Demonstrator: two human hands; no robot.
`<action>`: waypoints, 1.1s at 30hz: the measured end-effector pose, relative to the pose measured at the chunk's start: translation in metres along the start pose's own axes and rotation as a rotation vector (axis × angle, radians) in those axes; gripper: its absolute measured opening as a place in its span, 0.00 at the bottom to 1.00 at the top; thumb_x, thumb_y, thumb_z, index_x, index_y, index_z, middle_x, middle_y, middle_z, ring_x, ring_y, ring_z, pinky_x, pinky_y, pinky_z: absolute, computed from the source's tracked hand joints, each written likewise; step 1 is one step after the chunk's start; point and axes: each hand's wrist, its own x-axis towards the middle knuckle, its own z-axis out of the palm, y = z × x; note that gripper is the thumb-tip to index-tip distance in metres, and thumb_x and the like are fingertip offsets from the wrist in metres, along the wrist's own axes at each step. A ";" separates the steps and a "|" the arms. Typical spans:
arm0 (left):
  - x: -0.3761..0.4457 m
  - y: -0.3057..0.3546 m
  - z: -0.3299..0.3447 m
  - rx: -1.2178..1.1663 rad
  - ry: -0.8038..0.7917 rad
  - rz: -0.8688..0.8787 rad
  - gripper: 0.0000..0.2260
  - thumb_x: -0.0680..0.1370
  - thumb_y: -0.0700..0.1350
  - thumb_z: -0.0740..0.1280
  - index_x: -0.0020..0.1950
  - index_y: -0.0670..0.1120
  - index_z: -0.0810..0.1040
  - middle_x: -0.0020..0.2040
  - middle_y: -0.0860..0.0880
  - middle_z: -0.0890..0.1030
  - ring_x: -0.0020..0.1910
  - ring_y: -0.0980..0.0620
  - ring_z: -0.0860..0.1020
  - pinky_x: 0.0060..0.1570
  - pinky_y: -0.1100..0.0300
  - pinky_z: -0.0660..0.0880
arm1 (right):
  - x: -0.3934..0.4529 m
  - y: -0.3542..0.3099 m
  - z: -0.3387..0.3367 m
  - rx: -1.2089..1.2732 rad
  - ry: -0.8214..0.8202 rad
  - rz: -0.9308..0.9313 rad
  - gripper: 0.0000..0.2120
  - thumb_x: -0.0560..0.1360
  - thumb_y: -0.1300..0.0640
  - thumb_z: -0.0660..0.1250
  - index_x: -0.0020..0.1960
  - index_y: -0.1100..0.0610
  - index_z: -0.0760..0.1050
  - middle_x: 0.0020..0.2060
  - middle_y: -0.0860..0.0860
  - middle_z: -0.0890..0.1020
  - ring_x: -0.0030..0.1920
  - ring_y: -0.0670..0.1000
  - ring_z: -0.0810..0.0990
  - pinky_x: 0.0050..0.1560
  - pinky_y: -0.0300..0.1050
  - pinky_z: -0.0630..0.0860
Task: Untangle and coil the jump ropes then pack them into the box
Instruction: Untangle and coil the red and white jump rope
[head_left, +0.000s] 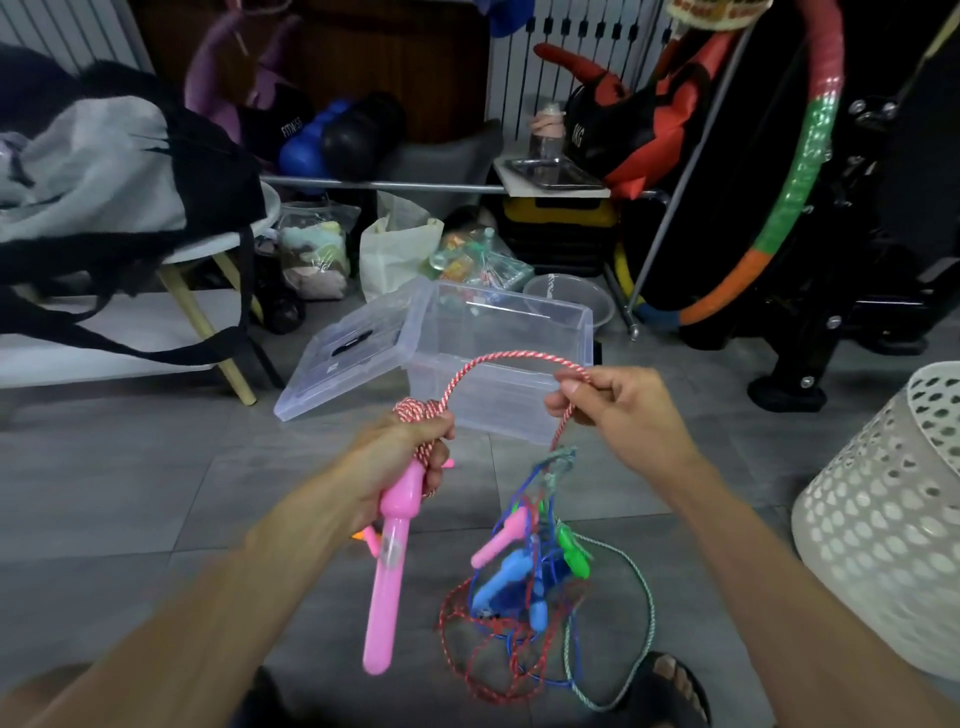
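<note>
My left hand (402, 457) grips a pink jump-rope handle (389, 566) that points down, with several turns of red-and-white rope (418, 410) coiled round the hand. That rope (514, 358) arcs over to my right hand (618, 410), which pinches it. Below the right hand the rope drops into a tangle (524, 582) of red, blue and green ropes with pink, blue and green handles, partly hanging and partly on the floor. The clear plastic box (519, 332) stands open on the floor just beyond my hands, its lid (348, 358) leaning at its left.
A white perforated basket (883, 530) stands at the right. A bench with a grey bag (104, 171) is at the left. Bags, a clear bowl (571, 301), a striped hoop (800, 182) and black exercise gear crowd the back. My sandalled foot (670, 686) is beside the tangle.
</note>
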 end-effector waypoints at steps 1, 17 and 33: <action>0.000 0.001 -0.002 -0.028 -0.029 -0.009 0.08 0.78 0.45 0.65 0.40 0.43 0.73 0.24 0.48 0.71 0.20 0.52 0.67 0.22 0.67 0.65 | -0.002 -0.003 0.003 0.037 -0.027 0.006 0.07 0.78 0.68 0.62 0.53 0.65 0.77 0.37 0.58 0.82 0.31 0.43 0.82 0.37 0.33 0.78; -0.013 0.029 -0.019 -0.625 -0.346 0.221 0.34 0.55 0.40 0.82 0.58 0.35 0.77 0.35 0.51 0.79 0.24 0.57 0.71 0.24 0.65 0.72 | -0.022 0.025 0.045 -0.311 -0.314 -0.011 0.08 0.71 0.59 0.72 0.33 0.52 0.79 0.29 0.52 0.80 0.30 0.46 0.74 0.34 0.45 0.73; -0.019 0.019 0.006 0.566 -0.262 -0.048 0.13 0.76 0.36 0.65 0.31 0.43 0.72 0.25 0.45 0.71 0.23 0.51 0.67 0.30 0.59 0.67 | -0.032 -0.009 0.041 0.000 -0.498 0.061 0.16 0.71 0.70 0.70 0.51 0.53 0.71 0.34 0.51 0.83 0.38 0.52 0.79 0.48 0.49 0.75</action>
